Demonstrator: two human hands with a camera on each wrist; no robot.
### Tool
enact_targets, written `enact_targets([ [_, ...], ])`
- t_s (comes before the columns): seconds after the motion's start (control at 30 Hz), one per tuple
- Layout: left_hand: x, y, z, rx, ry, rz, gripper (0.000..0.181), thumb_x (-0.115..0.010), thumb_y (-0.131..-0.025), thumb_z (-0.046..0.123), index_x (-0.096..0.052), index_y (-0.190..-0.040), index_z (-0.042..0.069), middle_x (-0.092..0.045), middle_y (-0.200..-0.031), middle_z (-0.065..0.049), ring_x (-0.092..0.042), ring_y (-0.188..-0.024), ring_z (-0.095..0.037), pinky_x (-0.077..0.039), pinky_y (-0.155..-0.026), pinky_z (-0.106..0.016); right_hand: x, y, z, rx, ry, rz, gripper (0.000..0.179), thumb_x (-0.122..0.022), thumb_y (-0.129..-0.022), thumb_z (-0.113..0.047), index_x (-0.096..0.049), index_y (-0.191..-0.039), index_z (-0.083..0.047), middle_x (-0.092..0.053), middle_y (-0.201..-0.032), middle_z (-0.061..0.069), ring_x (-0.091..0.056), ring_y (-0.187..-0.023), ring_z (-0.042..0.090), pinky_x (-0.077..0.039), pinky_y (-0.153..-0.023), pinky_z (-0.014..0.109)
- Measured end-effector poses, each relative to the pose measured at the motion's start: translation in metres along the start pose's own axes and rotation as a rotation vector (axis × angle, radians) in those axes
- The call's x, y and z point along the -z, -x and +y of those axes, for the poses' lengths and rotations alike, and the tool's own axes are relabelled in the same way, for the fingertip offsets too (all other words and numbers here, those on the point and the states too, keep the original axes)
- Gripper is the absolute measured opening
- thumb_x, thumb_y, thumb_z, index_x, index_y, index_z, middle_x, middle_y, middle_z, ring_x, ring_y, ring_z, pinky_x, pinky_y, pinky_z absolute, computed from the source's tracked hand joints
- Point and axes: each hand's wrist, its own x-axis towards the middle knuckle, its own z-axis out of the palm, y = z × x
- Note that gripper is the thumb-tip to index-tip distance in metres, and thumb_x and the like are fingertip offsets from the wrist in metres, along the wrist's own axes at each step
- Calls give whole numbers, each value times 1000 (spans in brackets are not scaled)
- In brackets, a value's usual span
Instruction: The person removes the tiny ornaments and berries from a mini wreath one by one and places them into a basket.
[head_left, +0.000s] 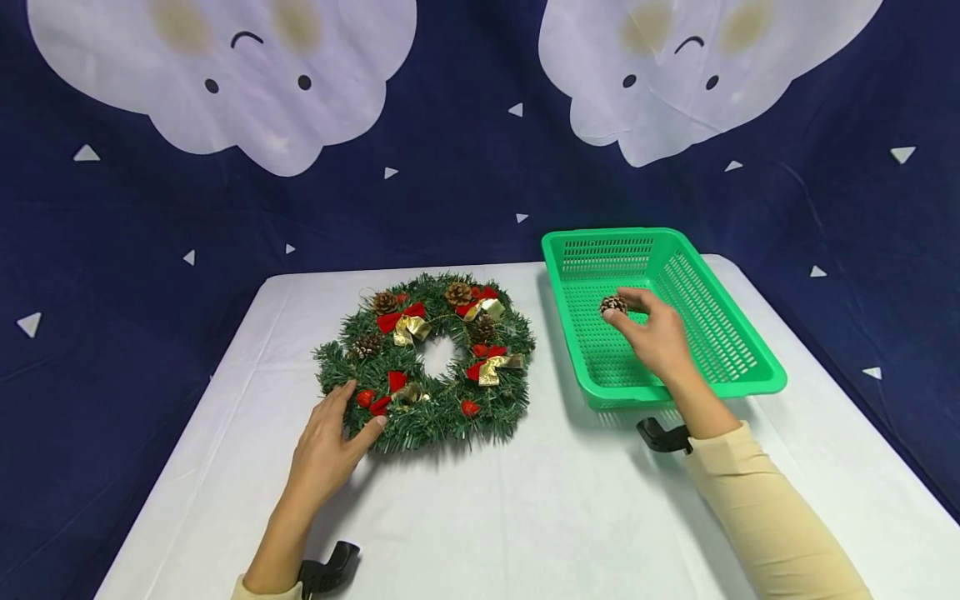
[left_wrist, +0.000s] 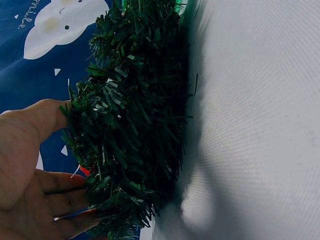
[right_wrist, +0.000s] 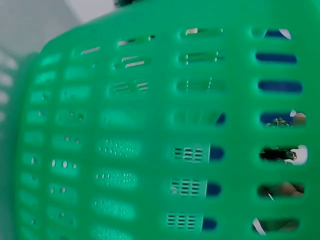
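A green Christmas wreath (head_left: 442, 421) lies on the white table, trimmed with red and gold bows, red berries and several pine cones. At its near left edge my left hand (head_left: 326, 446) rests, thumb and fingers spread against the greenery; the left wrist view shows the fingers (left_wrist: 65, 200) touching the needles. My right hand (head_left: 656, 333) pinches a pine cone (head_left: 613, 307) with pale-tipped scales, held over the green plastic basket (head_left: 750, 387). In the right wrist view the slotted basket wall fills the picture and mostly hides the hand.
The basket stands at the table's back right, to the right of the wreath. Behind the white table (head_left: 480, 525) hangs a dark blue cloth (head_left: 457, 217) with white clouds and small triangles. A black wrist mount (head_left: 663, 435) sits below the right hand, close to the basket's near rim.
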Motion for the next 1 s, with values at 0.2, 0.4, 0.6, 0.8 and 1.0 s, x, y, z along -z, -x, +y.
enact_targets([
  [0.2, 0, 0, 0, 1, 1, -1, 77, -57, -90, 49, -27, -149, 9, -25, -153, -24, -23, -141, -43, -26, -107, -66, 7, -1, 5, -34, 21, -20, 61, -59, -91, -44, -47, -137, -7, -54, -133, 21, -51, -121, 40, -45, -92, 53],
  [0.4, 0, 0, 0, 2, 1, -2, 77, -57, -90, 49, -27, -149, 9, -25, -154, -24, -23, -141, -44, -26, -107, -66, 14, -4, 10, -24, 69, -36, 59, -58, -91, -42, -48, -137, -7, -55, -132, 22, -50, -121, 41, -43, -93, 54],
  [0.6, 0, 0, 0, -1, 2, 1, 77, -57, -90, 48, -27, -149, 9, -25, -153, -24, -23, -140, -44, -26, -107, -67, 20, -6, 16, -32, 97, -73, 59, -57, -92, -42, -47, -137, -5, -54, -132, 25, -49, -124, 42, -43, -93, 56],
  [0.8, -1, 0, -1, 0, 2, -1, 77, -58, -90, 47, -27, -149, 9, -25, -153, -24, -23, -140, -44, -26, -107, -67, 23, -8, 20, -42, 119, -98, 59, -57, -93, -41, -46, -137, -3, -54, -132, 25, -48, -123, 42, -43, -93, 56],
  [1.0, -1, 0, -1, -6, 3, 4, 77, -58, -90, 48, -27, -149, 9, -25, -153, -24, -24, -140, -44, -26, -107, -66, 25, -10, 24, -53, 139, -119, 59, -57, -93, -39, -46, -137, -2, -55, -131, 26, -49, -123, 43, -45, -92, 56],
])
